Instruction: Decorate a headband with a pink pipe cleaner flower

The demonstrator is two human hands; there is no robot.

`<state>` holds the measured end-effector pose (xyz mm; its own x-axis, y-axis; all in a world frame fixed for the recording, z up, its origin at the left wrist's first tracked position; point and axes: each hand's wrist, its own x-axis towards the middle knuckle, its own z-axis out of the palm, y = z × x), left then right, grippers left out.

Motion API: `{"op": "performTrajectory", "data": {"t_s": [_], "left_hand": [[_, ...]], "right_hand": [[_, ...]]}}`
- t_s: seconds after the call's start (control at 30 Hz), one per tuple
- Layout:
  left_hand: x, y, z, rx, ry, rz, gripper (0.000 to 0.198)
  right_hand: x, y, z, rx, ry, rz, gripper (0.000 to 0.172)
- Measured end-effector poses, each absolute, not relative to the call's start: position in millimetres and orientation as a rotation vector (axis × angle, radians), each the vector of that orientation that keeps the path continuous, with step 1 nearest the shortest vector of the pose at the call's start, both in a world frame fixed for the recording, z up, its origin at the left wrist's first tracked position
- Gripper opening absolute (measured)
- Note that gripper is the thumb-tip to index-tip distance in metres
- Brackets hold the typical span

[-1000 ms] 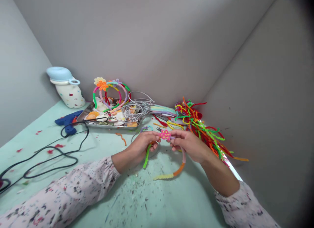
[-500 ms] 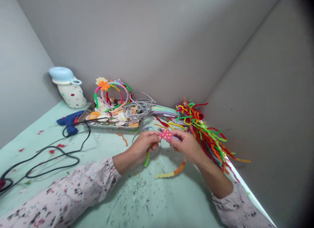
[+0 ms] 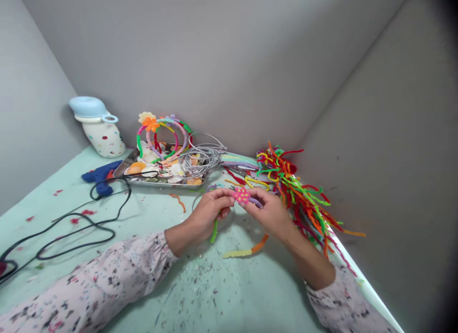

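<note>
A pink flower with yellow marks [image 3: 242,195], shaped from fuzzy pipe cleaner, is pinched between the fingertips of both hands. My left hand [image 3: 211,211] is closed on its left side, and a green pipe cleaner end [image 3: 213,231] hangs below these fingers. From the right, my right hand [image 3: 269,211] pinches the flower, with a purple fuzzy stem [image 3: 255,202] running under its fingers. A curved yellow and orange pipe cleaner [image 3: 243,251] shows below the hands; how it joins the held piece is hidden.
A metal tray [image 3: 161,183] holds shells, finished fuzzy hoops [image 3: 162,132] and a grey wire coil [image 3: 203,156]. Left of it lie a blue glue gun [image 3: 102,176] with a black cord [image 3: 89,218] and a white bottle [image 3: 105,138]. Loose pipe cleaners [image 3: 307,194] pile up on the right.
The flower has shifted slightly left and turned a little in the fingers. My right hand and forearm have moved slightly left, and the yellow and orange strip shifted left too.
</note>
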<state>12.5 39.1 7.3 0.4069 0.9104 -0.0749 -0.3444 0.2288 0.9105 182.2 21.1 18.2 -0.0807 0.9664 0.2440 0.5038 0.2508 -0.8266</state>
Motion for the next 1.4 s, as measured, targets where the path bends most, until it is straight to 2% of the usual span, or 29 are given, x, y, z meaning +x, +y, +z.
{"op": "performTrajectory", "data": {"t_s": [0.27,0.67,1.0,1.4], "left_hand": [[14,33,10,0.965,0.717,0.974,0.004],[14,32,10,0.980,0.696,1.006,0.003],[14,34,9,0.980,0.673,0.994,0.003],[15,28,11,1.016,0.721,0.999,0.001]], "right_hand": [[183,20,15,-1.391,-1.782,0.649,0.018],[182,18,26,-1.430,-1.829,0.651,0.024],[178,16,28,-1.420,-1.773,0.735,0.019],[182,16,24,-1.417,-1.840,0.599,0.020]]}}
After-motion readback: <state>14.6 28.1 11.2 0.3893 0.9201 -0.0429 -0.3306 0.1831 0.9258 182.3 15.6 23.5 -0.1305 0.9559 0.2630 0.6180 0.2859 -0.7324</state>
